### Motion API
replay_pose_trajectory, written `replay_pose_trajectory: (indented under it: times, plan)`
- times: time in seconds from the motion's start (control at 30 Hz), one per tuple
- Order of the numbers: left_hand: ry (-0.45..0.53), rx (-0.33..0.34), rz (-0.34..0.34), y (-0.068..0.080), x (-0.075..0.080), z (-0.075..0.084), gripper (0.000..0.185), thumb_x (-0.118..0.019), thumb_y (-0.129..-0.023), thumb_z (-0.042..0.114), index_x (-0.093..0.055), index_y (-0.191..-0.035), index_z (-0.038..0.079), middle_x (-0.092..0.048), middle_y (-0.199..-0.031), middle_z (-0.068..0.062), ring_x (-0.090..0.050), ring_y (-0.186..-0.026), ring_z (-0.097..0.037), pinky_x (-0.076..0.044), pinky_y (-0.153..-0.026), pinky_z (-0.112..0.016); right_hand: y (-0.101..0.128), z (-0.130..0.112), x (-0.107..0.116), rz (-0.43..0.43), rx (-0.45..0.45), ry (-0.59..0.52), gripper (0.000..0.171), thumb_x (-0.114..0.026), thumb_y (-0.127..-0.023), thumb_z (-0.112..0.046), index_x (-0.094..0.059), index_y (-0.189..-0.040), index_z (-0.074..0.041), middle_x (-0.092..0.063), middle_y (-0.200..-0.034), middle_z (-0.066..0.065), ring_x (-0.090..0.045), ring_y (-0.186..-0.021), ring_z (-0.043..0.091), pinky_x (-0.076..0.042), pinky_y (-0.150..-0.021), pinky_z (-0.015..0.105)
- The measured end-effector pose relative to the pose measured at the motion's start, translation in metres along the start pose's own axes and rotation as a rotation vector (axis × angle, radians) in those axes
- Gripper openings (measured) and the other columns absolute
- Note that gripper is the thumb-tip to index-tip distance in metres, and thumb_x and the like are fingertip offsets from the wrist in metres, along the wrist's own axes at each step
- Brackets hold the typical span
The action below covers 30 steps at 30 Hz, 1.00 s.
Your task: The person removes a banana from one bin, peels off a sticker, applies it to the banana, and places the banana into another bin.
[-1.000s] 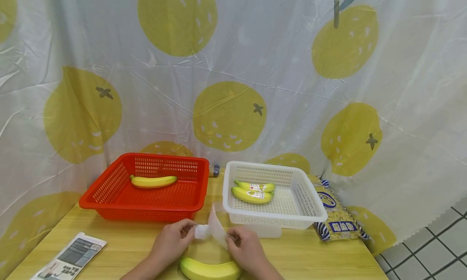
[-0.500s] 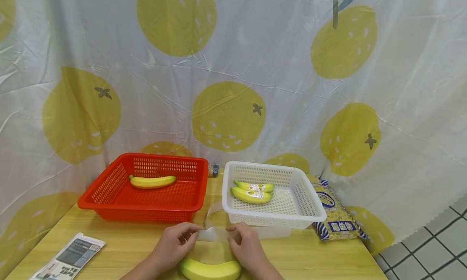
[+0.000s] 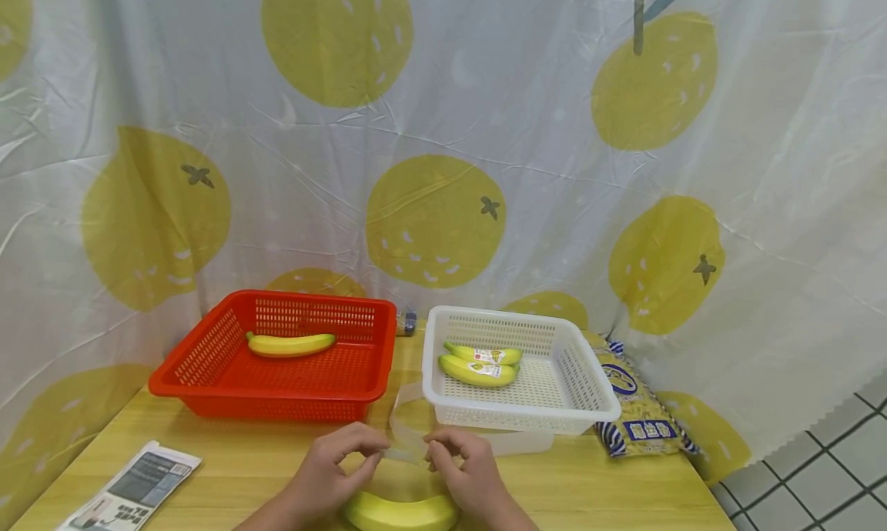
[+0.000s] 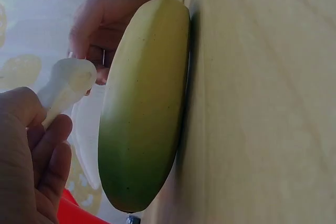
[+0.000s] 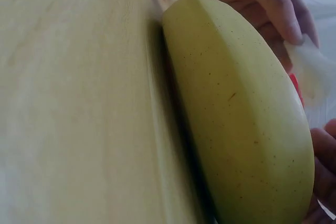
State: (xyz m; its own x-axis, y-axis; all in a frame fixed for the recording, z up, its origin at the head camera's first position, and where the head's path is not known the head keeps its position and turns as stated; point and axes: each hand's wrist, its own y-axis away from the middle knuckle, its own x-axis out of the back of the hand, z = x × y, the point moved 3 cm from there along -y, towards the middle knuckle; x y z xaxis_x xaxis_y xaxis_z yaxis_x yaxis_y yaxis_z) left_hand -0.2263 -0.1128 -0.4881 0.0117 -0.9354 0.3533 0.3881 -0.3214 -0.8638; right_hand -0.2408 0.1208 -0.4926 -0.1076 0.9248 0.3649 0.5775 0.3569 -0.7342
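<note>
My left hand (image 3: pixel 346 462) pinches one end of a translucent white strip (image 4: pixel 71 80) between thumb and index finger. My right hand (image 3: pixel 466 462) faces it closely, its bent fingertips and thumb on the other part of the strip. In the head view the strip's long tail (image 3: pixel 520 442) runs right, below the white basket, with a curved loop going up to the left. A yellow banana (image 3: pixel 402 513) with a greenish end lies on the table just below both hands. It fills much of both wrist views and hides part of the right hand (image 5: pixel 325 153) there.
A red basket (image 3: pixel 277 408) with one banana (image 3: pixel 291 345) stands back left. In the white basket (image 3: pixel 589 412) lie two labelled bananas (image 3: pixel 478 371). A yellow food packet (image 3: pixel 647 419) sits at right, a printed flat packet (image 3: pixel 132 489) at left. A patterned curtain (image 3: pixel 540 131) hangs behind.
The raised part of the strip has come down between the hands, and its tail has shifted right. The fingertips of both hands have drawn closer together. The banana stays put.
</note>
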Motion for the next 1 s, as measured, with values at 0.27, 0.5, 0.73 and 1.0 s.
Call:
replay_pose_trajectory:
  times: [0.27,0.5,0.73,1.0]
  plan:
    - [0.029,-0.175,-0.039,-0.0037,-0.0027,0.0073,0.032,-0.08,-0.08,-0.008,-0.074,-0.108,0.006,-0.072,-0.108,-0.012,-0.071,-0.099,-0.024,-0.055,-0.093,-0.021,0.0017,0.0021,-0.0005,-0.165,-0.274,-0.13,0.019,-0.062,-0.102,-0.008,-0.074,-0.109,0.004,-0.078,-0.095,0.011,-0.07,-0.077,0.003,-0.059,-0.068,0.025]
    - [0.054,-0.16,-0.091,-0.0021,-0.0049,0.0097,0.033,-0.081,-0.08,-0.007,-0.074,-0.108,0.008,-0.072,-0.11,-0.013,-0.072,-0.097,-0.023,-0.056,-0.09,-0.021,0.0043,0.0034,0.0002,-0.241,-0.443,-0.3,0.012,-0.068,-0.098,-0.009,-0.074,-0.101,0.0,-0.074,-0.094,0.025,-0.067,-0.074,0.003,-0.061,-0.066,0.029]
    - [0.056,-0.089,-0.136,0.0021,-0.0067,0.0082,0.037,-0.081,-0.081,-0.005,-0.071,-0.114,0.009,-0.074,-0.112,-0.007,-0.073,-0.094,-0.019,-0.058,-0.081,-0.021,0.0057,-0.0009,0.0016,-0.311,-0.477,-0.258,0.01,-0.073,-0.095,-0.014,-0.076,-0.096,-0.005,-0.074,-0.088,0.022,-0.064,-0.071,0.0,-0.059,-0.067,0.024]
    - [0.078,0.259,-0.42,0.0057,-0.004,0.0074,0.075,-0.089,-0.082,0.034,-0.052,-0.146,0.019,-0.07,-0.117,0.004,-0.067,-0.101,-0.005,-0.058,-0.083,-0.029,0.0043,-0.0041,0.0037,-0.294,-0.369,-0.196,0.005,-0.074,-0.093,-0.01,-0.077,-0.092,-0.007,-0.074,-0.082,0.017,-0.059,-0.07,-0.004,-0.054,-0.063,0.021]
